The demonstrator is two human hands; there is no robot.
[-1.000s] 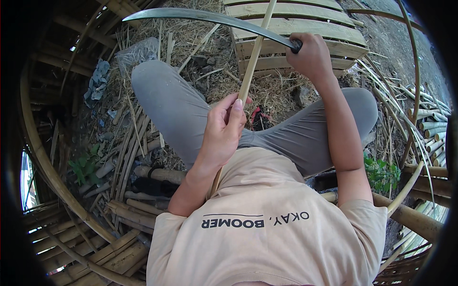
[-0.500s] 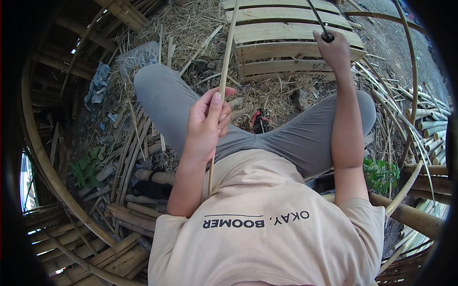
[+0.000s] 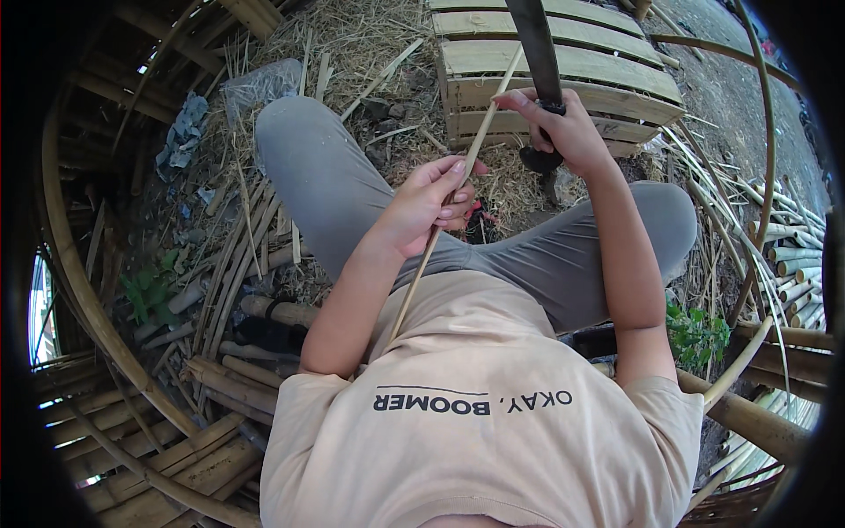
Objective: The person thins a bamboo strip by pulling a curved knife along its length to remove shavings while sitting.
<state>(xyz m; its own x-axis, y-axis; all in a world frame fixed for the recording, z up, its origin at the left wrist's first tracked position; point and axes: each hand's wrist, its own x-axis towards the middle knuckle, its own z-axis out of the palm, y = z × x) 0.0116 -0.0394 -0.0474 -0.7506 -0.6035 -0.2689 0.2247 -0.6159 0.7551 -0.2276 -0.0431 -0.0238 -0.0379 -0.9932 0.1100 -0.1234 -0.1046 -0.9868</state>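
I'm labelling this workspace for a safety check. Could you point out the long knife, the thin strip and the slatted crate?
Long knife (image 3: 538, 53), head view: on the blade.
Thin strip (image 3: 482, 132), head view: on its upper stretch.
Slatted crate (image 3: 598, 69), head view: on a top slat.

The knife (image 3: 536, 57) at top centre is smooth, dully shining dark metal, its handle (image 3: 540, 160) glossy black. The strip (image 3: 486, 126) near the middle is smooth, matt wood, the crate (image 3: 607, 72) above rougher wood. Upper left, the sheet (image 3: 264, 86) is crinkled, shiny plastic. Shirt (image 3: 493, 449) and trousers (image 3: 312, 150), lower and centre, are soft matt cloth.
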